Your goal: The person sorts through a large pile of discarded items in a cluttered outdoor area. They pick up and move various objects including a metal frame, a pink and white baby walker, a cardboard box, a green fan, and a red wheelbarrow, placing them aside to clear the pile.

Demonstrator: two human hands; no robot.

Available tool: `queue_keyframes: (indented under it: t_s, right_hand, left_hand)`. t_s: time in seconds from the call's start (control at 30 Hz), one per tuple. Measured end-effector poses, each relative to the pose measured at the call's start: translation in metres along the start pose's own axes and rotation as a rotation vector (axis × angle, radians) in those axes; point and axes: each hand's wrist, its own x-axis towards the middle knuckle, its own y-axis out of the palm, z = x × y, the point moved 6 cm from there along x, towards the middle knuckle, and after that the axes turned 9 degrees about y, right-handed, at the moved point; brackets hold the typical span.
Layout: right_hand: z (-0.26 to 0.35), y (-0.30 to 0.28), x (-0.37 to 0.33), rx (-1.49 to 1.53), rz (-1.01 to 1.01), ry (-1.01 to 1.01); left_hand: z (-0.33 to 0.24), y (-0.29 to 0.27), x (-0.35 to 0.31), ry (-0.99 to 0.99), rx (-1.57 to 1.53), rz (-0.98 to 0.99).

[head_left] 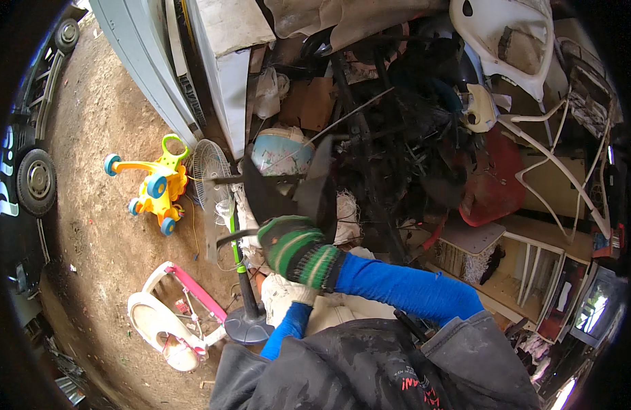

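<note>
My right hand [298, 253], in a green, black and cream striped knit glove, reaches across my front from a blue sleeve. Its fingers look closed on a dark forked piece [317, 195], whose two broad, pointed arms stand up beyond the glove and are smeared by motion. I cannot make out its kind. A thin dark curved bar sticks out left of the glove. Below it, my left hand [300, 294] wears a pale glove; its fingers are hidden behind the right hand. Just left stands a pedestal fan [212, 174] with a grey cage, green pole and dark base.
Left on the dirt floor lie a yellow toy walker [158, 188] with blue wheels and a white-pink plastic frame [186, 307]. Ahead are a blue-white tub [281, 150] and tangled dark scrap. Right are a red panel [493, 178], a white tubular frame [554, 160] and wooden furniture [534, 263].
</note>
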Motion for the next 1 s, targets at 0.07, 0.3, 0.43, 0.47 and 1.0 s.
queue_keyframes:
  t_s: [0.07, 0.3, 0.43, 0.47, 1.0]
  right_hand:
    - [0.011, 0.000, 0.007, 0.019, 0.014, -0.076]
    - [0.005, -0.026, 0.094, -0.176, -0.181, -0.285]
    - [-0.018, -0.040, 0.118, -0.289, -0.280, -0.272]
    - [-0.020, -0.040, 0.113, -0.339, -0.315, -0.345]
    - [-0.106, 0.044, 0.043, -0.277, -0.365, -0.115]
  left_hand:
    - [0.013, 0.010, -0.004, 0.048, 0.254, 0.050]
    - [0.061, 0.065, 0.089, 0.480, 1.404, 0.223]
    - [0.099, 0.116, 0.126, 0.369, 1.662, 0.214]
    - [0.103, 0.122, 0.127, 0.324, 1.541, 0.142]
    - [0.105, 0.100, 0.122, 0.131, 0.909, -0.098]
